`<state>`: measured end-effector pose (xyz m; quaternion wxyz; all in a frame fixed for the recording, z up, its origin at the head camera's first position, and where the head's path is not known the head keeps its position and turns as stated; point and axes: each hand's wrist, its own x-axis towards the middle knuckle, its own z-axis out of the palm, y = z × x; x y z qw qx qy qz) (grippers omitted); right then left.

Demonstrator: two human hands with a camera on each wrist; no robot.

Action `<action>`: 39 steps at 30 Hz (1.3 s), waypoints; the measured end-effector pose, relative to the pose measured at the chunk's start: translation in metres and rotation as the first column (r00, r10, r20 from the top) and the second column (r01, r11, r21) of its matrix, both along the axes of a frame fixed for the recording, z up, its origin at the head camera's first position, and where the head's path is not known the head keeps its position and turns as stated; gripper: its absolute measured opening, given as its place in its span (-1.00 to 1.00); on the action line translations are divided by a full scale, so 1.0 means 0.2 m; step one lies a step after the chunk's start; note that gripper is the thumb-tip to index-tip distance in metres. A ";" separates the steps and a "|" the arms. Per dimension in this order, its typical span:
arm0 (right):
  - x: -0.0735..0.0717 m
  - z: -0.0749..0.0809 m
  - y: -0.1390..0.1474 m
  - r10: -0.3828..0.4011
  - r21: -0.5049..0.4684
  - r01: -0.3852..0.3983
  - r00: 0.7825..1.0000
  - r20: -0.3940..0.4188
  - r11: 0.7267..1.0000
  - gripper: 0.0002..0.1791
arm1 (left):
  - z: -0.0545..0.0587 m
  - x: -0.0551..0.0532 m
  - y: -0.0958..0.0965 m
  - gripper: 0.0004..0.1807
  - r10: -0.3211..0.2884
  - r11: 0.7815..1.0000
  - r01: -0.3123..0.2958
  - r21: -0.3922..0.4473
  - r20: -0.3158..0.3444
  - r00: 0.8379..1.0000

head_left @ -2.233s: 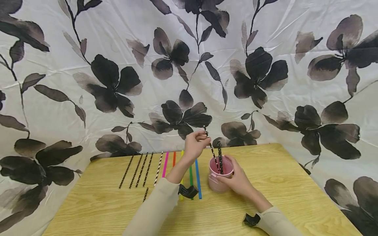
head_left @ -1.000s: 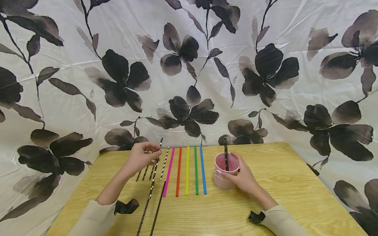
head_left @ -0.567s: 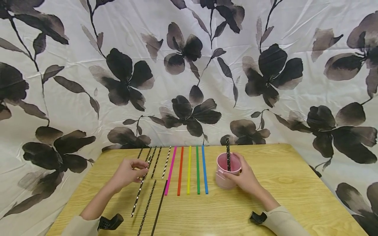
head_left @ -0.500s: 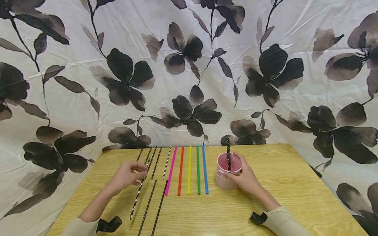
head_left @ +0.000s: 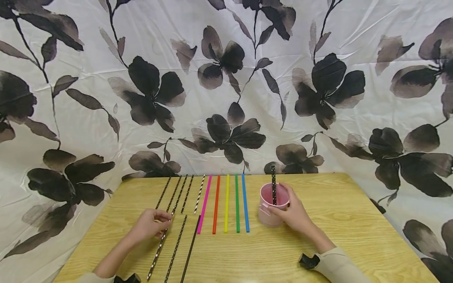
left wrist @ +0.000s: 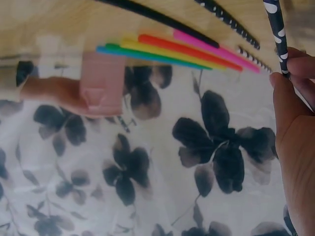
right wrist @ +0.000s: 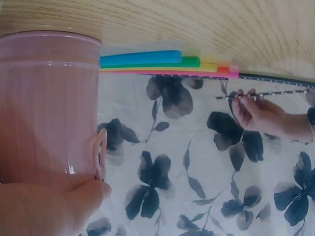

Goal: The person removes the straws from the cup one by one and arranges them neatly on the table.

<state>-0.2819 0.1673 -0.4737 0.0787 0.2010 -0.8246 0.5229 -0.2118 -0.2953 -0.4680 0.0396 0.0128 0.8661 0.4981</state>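
Between thumb and fingers my left hand (head_left: pixel 148 226) pinches a black straw with white dots (head_left: pixel 155 257), low over the left part of the table, its near end slanting toward me. In the left wrist view the dotted straw (left wrist: pixel 276 29) passes between the fingertips. My right hand (head_left: pixel 296 216) grips a pink cup (head_left: pixel 267 217) from the right side, thumb at the front near its small handle. Black dotted straws (head_left: pixel 273 184) stand close together in the cup, poking above the rim. The pink cup (right wrist: pixel 49 113) fills the left of the right wrist view.
On the wooden table (head_left: pixel 336 212), a back row holds several thin black dotted straws (head_left: pixel 187 194), a striped straw (head_left: pixel 199 194), then pink, red (head_left: pixel 216 204), yellow, green and blue (head_left: pixel 245 204) ones. Nearer lie a dotted straw (head_left: pixel 175 247) and a plain black straw (head_left: pixel 191 247). Floral cloth hangs behind.
My left hand has carried the dotted straw from over the cup leftward, then down and toward me beside the other near straws. My right hand stays on the cup.
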 end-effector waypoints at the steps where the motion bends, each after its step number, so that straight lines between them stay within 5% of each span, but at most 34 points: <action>1: 0.00 0.00 0.00 0.004 0.004 -0.004 1.000 -0.006 1.000 -0.06 | -0.01 0.00 -0.01 -0.78 -0.004 1.000 0.004 -0.012 -0.007 1.000; 12: -0.01 0.00 0.00 -0.030 -0.001 0.030 1.000 0.004 1.000 -0.06 | -0.09 0.01 -0.02 -0.80 -0.009 0.992 -0.001 -0.128 -0.079 0.997; 23: 0.01 0.01 -0.01 -0.031 -0.014 0.031 0.999 0.011 0.999 -0.05 | -0.11 0.04 0.01 -0.80 0.004 0.996 -0.009 -0.087 -0.056 0.998; 39: 0.01 0.01 -0.01 -0.021 -0.008 0.021 1.000 0.000 1.000 -0.05 | -0.09 0.04 0.02 -0.84 -0.017 0.988 0.002 -0.155 -0.094 0.995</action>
